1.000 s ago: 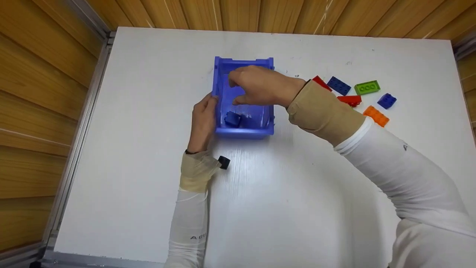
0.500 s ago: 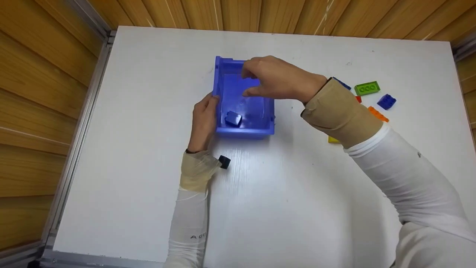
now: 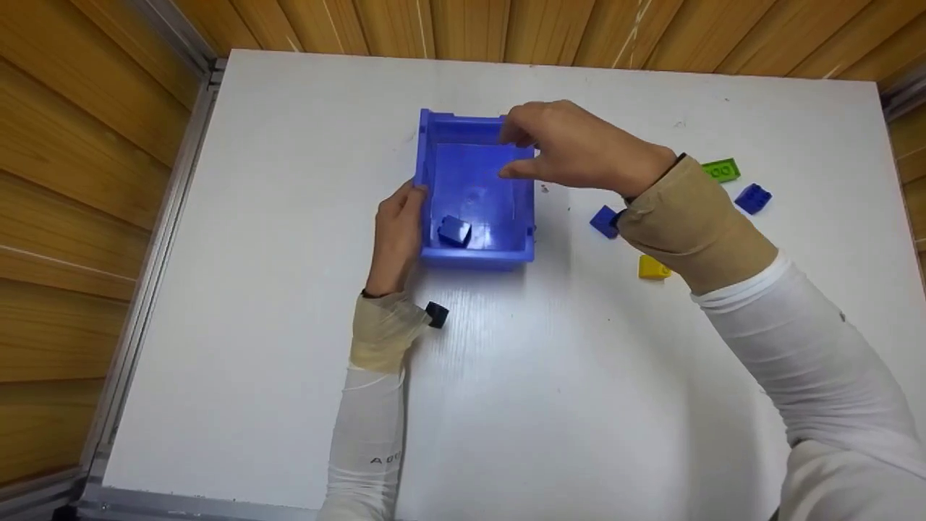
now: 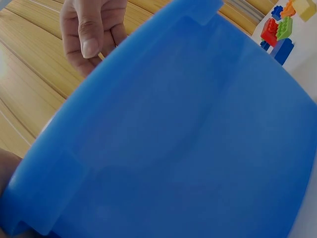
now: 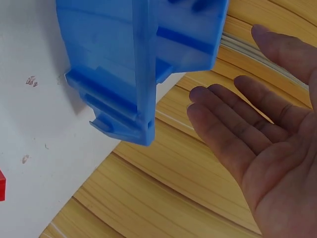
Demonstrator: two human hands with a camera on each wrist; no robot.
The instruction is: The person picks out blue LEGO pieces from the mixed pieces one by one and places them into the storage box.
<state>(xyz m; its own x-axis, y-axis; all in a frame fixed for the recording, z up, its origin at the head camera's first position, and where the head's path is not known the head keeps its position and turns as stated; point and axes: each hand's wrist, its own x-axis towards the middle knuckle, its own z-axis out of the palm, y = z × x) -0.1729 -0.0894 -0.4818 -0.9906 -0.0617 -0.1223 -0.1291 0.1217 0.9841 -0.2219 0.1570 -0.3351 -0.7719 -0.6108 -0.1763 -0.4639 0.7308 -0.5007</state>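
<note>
A blue plastic bin (image 3: 477,255) stands on the white table. My left hand (image 3: 395,239) grips its left side wall, thumb at the rim; in the left wrist view the bin's wall hides most of that hand. Inside the bin, near its front wall, lies a dark blue toy brick (image 3: 454,230). My right hand (image 3: 586,148) hovers above the bin's right rim, thumb and fingers apart. In the right wrist view its palm (image 5: 282,173) shows bare, with nothing in it.
Right of the bin lie a blue brick (image 3: 604,221), a yellow brick (image 3: 654,267), a green brick (image 3: 722,171) and another blue brick (image 3: 753,198). The right forearm hides other bricks; a red brick (image 4: 270,32) shows in the left wrist view. A small black block (image 3: 436,315) sits by the left cuff.
My right hand has moved right, from over the bin's middle to its right rim. The forearm now covers the red and orange bricks and uncovers a blue and a yellow one.
</note>
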